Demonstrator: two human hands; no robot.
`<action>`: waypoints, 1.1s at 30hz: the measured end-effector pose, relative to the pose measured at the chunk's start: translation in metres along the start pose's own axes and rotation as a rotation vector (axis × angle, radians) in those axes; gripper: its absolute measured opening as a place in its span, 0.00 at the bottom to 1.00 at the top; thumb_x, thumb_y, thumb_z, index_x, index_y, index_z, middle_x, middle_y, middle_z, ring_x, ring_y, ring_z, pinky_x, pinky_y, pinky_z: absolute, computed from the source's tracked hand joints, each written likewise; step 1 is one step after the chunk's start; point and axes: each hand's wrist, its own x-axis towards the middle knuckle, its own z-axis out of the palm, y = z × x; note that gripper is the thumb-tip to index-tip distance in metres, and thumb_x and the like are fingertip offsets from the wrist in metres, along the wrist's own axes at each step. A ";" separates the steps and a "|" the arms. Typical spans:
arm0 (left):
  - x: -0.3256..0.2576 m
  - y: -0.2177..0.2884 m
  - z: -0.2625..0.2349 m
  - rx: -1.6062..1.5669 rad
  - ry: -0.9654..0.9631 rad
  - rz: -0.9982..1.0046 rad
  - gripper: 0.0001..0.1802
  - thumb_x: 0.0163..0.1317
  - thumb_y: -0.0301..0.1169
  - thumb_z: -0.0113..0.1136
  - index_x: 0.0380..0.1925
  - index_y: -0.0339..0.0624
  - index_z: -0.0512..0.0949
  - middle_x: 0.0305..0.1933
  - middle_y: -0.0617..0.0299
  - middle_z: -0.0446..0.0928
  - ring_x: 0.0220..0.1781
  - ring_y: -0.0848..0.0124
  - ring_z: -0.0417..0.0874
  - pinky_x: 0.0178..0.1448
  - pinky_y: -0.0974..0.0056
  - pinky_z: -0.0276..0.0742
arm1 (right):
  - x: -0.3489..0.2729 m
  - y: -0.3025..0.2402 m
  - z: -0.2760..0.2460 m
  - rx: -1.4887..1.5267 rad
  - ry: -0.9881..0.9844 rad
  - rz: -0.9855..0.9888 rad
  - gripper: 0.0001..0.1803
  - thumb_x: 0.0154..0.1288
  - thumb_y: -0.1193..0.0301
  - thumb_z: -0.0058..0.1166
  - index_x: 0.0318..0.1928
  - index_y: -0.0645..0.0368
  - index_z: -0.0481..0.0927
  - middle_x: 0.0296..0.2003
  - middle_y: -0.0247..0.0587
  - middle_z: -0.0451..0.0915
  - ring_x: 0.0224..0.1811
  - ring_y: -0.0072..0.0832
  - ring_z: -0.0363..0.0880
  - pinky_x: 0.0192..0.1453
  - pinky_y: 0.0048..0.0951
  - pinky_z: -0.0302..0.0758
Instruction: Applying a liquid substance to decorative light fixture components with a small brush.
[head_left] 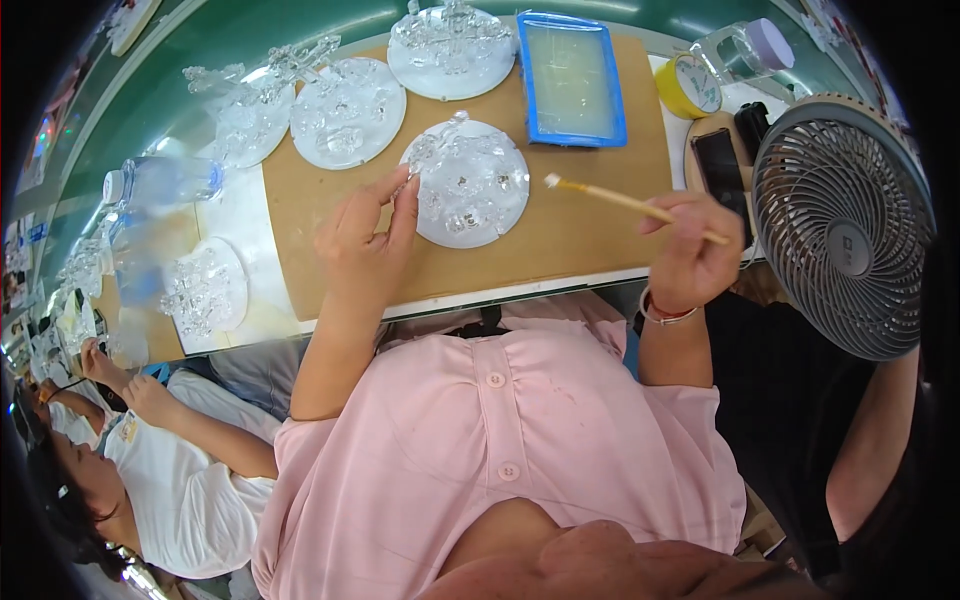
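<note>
While pinching a tiny clear piece [408, 183] between thumb and fingertips, left hand [362, 240] sits right at the left rim of the nearest disc [470, 185], probably so the bit can be lined up against the glassy cluster on it. Right hand [690, 255], well apart to the right of that disc, clamped around a thin wooden stick [625, 200], pale tip aimed back toward the disc, likely kept ready for dabbing. Blue tray [572, 78] just behind the disc, close enough for a quick dip. Two more discs [348, 112] [452, 48] behind and left of it, plus another [250, 115] further left, all on the brown board [600, 235]. Yellow tape roll [686, 86] and a clear jar [745, 48] off to the right of the tray. Grey fan [842, 225] crowds the right side, near the stick hand, so not much elbow room there. Plastic bottle [160, 182] far left of the disc. Another person's hands [120, 380] lower left, well clear.
</note>
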 end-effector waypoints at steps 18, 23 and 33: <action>0.016 0.005 -0.016 -0.194 -0.221 -0.107 0.25 0.55 0.24 0.67 0.55 0.41 0.74 0.46 0.57 0.81 0.40 0.68 0.84 0.44 0.66 0.79 | 0.040 0.044 0.010 -0.129 0.061 0.104 0.05 0.69 0.74 0.53 0.37 0.64 0.74 0.23 0.35 0.78 0.22 0.15 0.75 0.26 0.16 0.71; 0.034 0.011 -0.016 -0.296 -0.335 -0.162 0.25 0.58 0.19 0.62 0.58 0.40 0.73 0.50 0.56 0.80 0.38 0.71 0.83 0.47 0.68 0.79 | 0.041 0.042 0.009 -0.110 0.030 0.202 0.05 0.70 0.75 0.51 0.38 0.64 0.73 0.26 0.38 0.79 0.22 0.16 0.74 0.26 0.16 0.70; 0.019 0.008 -0.019 -0.221 -0.299 -0.177 0.23 0.54 0.25 0.68 0.52 0.44 0.77 0.43 0.56 0.82 0.36 0.68 0.85 0.40 0.66 0.79 | -0.003 0.016 0.007 0.053 -0.081 0.200 0.06 0.71 0.73 0.48 0.39 0.63 0.70 0.28 0.47 0.79 0.22 0.23 0.75 0.28 0.21 0.72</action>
